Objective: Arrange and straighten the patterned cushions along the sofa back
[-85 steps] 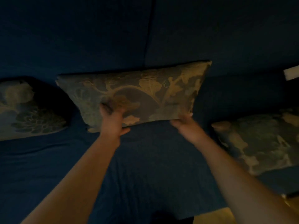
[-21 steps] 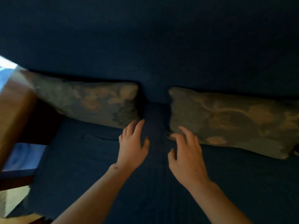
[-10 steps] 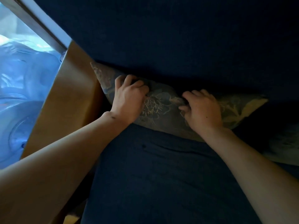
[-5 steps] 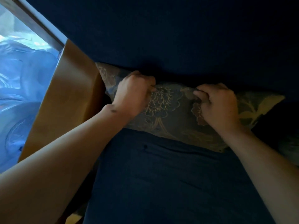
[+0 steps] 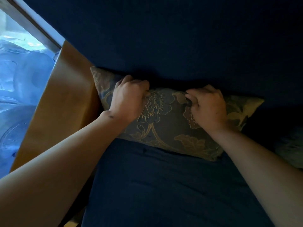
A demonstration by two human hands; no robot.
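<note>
A grey-green cushion (image 5: 165,128) with a gold flower pattern leans against the dark blue sofa back (image 5: 180,46), its left end touching the wooden armrest (image 5: 62,99). My left hand (image 5: 129,99) grips the cushion's top edge near its left end, fingers curled over it. My right hand (image 5: 208,107) grips the same top edge further right, pinching the fabric. At the right frame edge a second patterned cushion (image 5: 290,149) shows only in part, in deep shadow.
The dark blue seat (image 5: 164,185) spreads below the cushion. Left of the armrest is a window frame (image 5: 36,28) with bluish plastic-wrapped shapes (image 5: 19,76) beyond it. The room is dim.
Both hands moved from the seat to the left cushion and closed on its top edge. Over the last second the cushion has been raised, and more of its patterned face shows.
</note>
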